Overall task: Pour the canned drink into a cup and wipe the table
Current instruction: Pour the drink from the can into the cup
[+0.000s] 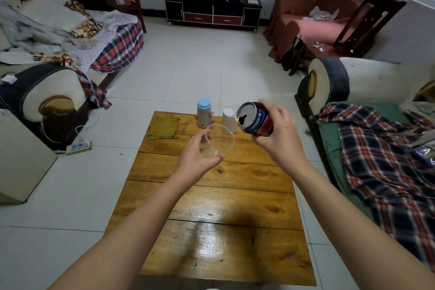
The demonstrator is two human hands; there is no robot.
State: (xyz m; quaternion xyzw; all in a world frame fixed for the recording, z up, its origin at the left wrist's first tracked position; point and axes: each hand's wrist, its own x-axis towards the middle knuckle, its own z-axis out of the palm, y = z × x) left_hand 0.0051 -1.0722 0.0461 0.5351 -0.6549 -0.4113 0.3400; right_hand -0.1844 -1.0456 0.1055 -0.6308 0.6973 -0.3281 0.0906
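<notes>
My right hand (276, 135) grips a dark blue and red drink can (255, 119), tilted to the left with its open top facing the cup. My left hand (197, 160) holds a clear plastic cup (220, 140) from below, its mouth tipped toward the can. The cup looks empty and no liquid is visible between them. Both are held above the far half of the wooden table (216, 207). A green-yellow cloth (164, 127) lies flat on the table's far left corner.
A small bottle with a light blue lid (204, 113) and a white upturned cup (229, 120) stand at the table's far edge. Sofas with plaid blankets flank the table. A power strip (78, 146) lies on the tiled floor at left.
</notes>
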